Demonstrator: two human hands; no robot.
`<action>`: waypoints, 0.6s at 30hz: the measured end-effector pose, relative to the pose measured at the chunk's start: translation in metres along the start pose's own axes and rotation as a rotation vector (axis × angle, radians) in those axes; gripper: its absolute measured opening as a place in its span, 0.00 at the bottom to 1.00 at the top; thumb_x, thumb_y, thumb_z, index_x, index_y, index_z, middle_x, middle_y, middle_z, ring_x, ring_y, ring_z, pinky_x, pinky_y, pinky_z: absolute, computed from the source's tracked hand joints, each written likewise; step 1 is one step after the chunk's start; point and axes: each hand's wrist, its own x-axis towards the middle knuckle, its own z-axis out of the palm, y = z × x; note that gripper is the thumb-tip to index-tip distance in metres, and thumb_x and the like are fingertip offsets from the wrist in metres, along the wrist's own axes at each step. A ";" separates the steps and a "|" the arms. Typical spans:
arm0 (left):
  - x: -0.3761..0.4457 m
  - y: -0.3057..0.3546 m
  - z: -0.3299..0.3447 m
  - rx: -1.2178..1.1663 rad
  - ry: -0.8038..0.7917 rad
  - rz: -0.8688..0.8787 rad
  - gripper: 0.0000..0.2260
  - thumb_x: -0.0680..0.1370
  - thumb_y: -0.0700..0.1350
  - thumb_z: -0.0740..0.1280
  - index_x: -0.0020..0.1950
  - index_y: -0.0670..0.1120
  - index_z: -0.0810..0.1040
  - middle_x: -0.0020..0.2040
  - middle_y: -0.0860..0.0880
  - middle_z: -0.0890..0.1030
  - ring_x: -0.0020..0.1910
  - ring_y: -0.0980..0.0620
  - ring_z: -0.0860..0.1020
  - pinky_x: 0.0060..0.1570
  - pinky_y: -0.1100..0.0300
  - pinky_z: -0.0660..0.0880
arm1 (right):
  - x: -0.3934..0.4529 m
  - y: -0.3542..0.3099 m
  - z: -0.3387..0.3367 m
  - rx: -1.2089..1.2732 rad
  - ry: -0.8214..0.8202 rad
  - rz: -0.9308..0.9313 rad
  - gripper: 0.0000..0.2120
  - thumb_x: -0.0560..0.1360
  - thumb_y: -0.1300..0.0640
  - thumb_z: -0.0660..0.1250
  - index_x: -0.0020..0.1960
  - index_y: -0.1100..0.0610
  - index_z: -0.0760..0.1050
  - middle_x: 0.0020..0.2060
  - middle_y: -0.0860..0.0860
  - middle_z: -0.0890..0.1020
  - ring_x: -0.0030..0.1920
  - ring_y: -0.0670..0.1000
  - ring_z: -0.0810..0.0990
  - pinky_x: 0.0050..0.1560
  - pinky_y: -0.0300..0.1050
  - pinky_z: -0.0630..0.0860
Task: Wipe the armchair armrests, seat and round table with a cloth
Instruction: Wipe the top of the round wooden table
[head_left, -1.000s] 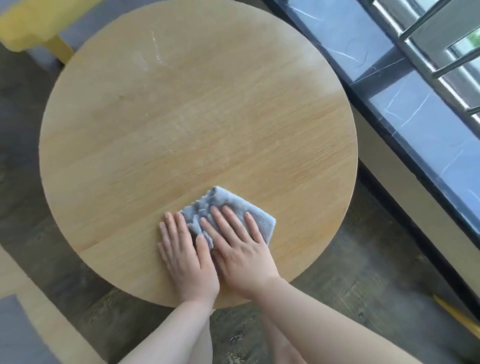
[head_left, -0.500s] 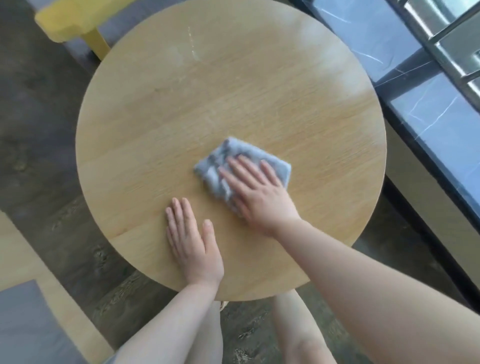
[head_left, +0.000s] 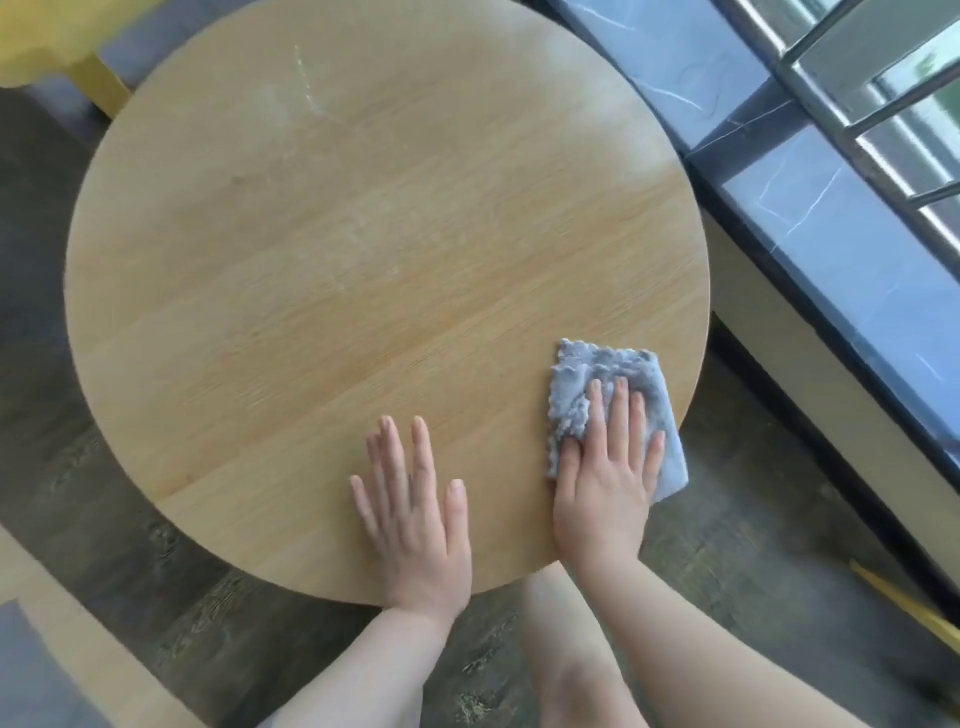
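A round light-wood table fills most of the view from above. A folded grey-blue cloth lies at its near right edge, one corner hanging past the rim. My right hand presses flat on the cloth with straight fingers. My left hand rests flat on the bare wood near the front edge, a little left of the cloth and apart from it. Faint pale streaks mark the far part of the tabletop.
A yellow chair stands at the far left beyond the table. A dark marble sill with metal window bars runs along the right. A wooden armrest crosses the near left corner. Dark wood-pattern floor surrounds the table.
My right hand slid the cloth from the table's middle toward the near right edge. My left hand stayed flat near the front edge.
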 end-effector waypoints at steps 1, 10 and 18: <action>-0.002 0.001 0.004 0.017 -0.010 0.024 0.27 0.80 0.54 0.48 0.79 0.51 0.48 0.79 0.49 0.44 0.77 0.51 0.43 0.73 0.53 0.35 | -0.015 -0.010 0.009 0.018 0.034 0.096 0.28 0.79 0.49 0.49 0.78 0.48 0.46 0.78 0.48 0.50 0.77 0.47 0.42 0.75 0.53 0.40; 0.013 0.007 0.017 0.221 -0.001 -0.083 0.27 0.80 0.55 0.46 0.79 0.50 0.47 0.79 0.51 0.45 0.77 0.51 0.45 0.73 0.49 0.41 | 0.063 0.030 -0.019 -0.125 -0.166 -0.601 0.27 0.80 0.46 0.50 0.78 0.47 0.53 0.77 0.47 0.56 0.77 0.47 0.47 0.75 0.51 0.41; 0.037 0.014 0.016 0.351 0.011 -0.049 0.28 0.79 0.52 0.48 0.79 0.46 0.49 0.79 0.46 0.50 0.77 0.47 0.49 0.73 0.47 0.45 | 0.062 0.017 -0.020 -0.175 -0.344 -1.061 0.28 0.80 0.46 0.50 0.78 0.47 0.49 0.77 0.47 0.54 0.77 0.48 0.47 0.75 0.52 0.42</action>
